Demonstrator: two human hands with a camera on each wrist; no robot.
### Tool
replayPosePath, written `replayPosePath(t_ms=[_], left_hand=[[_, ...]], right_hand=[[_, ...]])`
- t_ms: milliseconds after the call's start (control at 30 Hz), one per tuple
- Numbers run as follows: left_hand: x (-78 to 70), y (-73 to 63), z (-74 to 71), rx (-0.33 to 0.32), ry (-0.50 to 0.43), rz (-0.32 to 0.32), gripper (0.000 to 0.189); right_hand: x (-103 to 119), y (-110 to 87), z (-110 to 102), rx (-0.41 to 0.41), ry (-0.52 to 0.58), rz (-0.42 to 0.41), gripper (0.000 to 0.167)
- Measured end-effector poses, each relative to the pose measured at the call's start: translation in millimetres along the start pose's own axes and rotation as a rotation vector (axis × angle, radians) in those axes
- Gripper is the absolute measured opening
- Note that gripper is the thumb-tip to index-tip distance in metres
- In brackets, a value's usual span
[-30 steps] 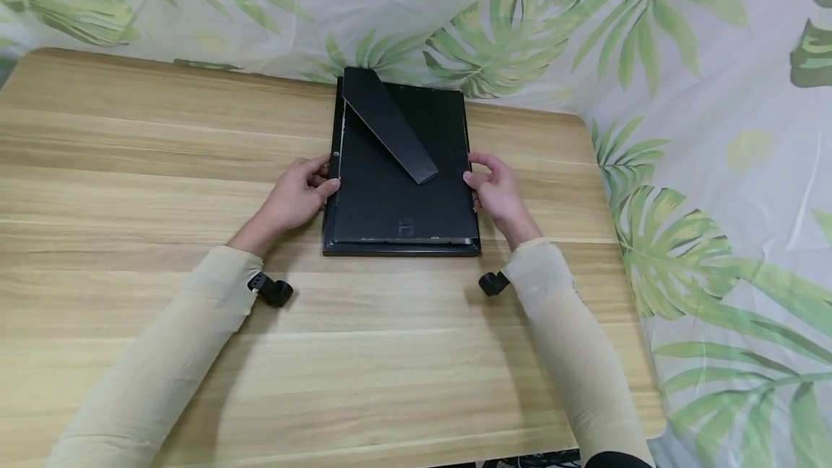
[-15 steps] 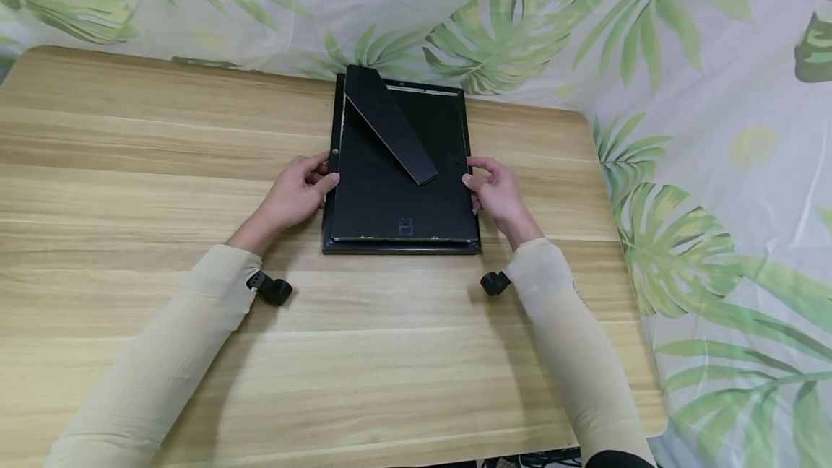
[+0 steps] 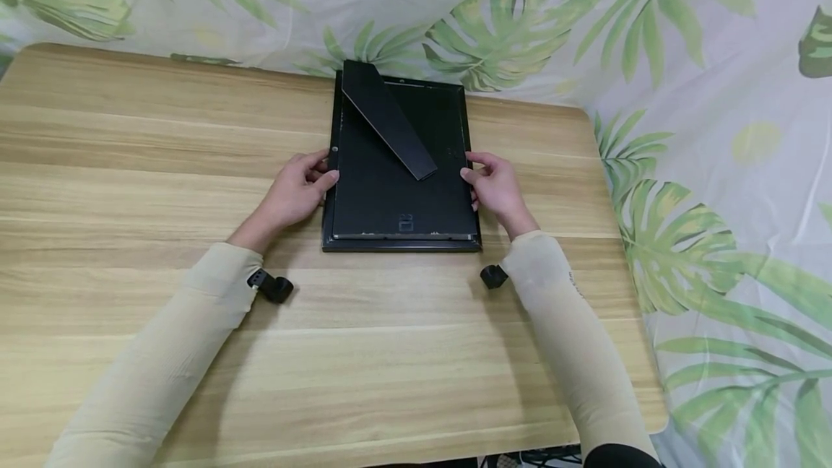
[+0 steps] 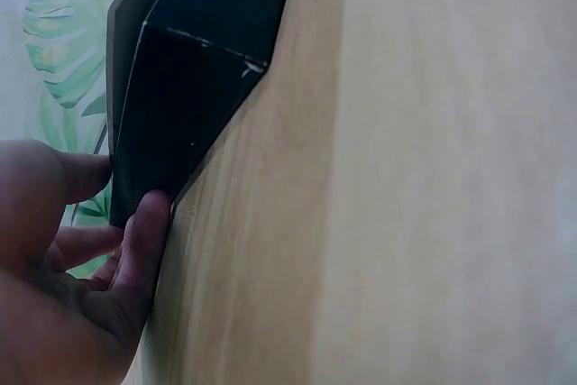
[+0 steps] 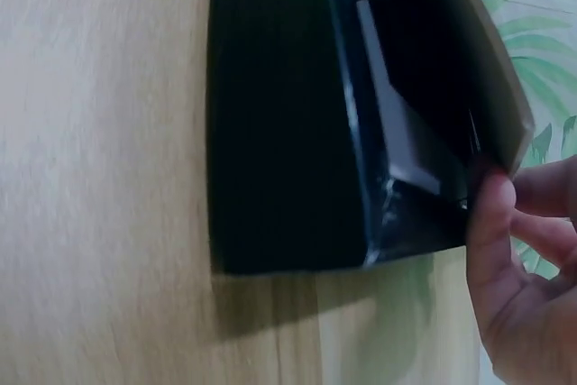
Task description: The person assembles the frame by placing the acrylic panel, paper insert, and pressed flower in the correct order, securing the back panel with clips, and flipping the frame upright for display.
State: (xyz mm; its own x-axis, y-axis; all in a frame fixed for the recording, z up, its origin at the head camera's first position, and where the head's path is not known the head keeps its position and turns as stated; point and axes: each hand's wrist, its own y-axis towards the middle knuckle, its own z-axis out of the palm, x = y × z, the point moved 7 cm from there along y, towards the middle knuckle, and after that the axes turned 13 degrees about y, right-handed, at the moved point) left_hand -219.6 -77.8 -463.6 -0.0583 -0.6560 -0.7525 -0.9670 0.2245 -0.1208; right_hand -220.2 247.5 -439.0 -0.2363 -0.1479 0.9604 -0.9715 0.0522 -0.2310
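Observation:
A black picture frame (image 3: 403,245) lies face down at the table's far side. Its black back panel (image 3: 383,201) sits over the opening, and a slanted easel stand (image 3: 390,121) crosses the upper part. My left hand (image 3: 297,190) holds the frame's left side, thumb on top at the panel's edge and fingers at the outer side. On the opposite side, my right hand (image 3: 497,186) grips likewise. In the left wrist view the thumb (image 4: 144,232) touches the dark edge. The right wrist view shows the thumb (image 5: 491,214) at the frame's corner. Fingertips underneath are partly hidden.
The wooden table (image 3: 390,367) reaches back to a leaf-patterned cloth (image 3: 507,20) hanging behind and along the right. Each wrist carries a small black camera (image 3: 271,287). Dark cables (image 3: 539,457) show below the near edge.
The back panel has shifted slightly within the frame; the pale gap at its near edge, then at its far edge, has narrowed. Both hands stay at the same sides.

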Motion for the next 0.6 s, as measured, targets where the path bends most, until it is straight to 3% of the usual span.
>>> replayPosePath(t_ms=[367,600], left_hand=[[0.3,-0.5,-1.5,-0.011,0.000,-0.008,0.056],[-1.4,-0.2,-1.7,-0.026,0.044,0.024,0.060]], right_hand=[[8.8,1.5,7.2,0.026,-0.254,-0.052,0.044],[13.1,-2.0,11.3,0.033,-0.391,-0.040,0.053]])
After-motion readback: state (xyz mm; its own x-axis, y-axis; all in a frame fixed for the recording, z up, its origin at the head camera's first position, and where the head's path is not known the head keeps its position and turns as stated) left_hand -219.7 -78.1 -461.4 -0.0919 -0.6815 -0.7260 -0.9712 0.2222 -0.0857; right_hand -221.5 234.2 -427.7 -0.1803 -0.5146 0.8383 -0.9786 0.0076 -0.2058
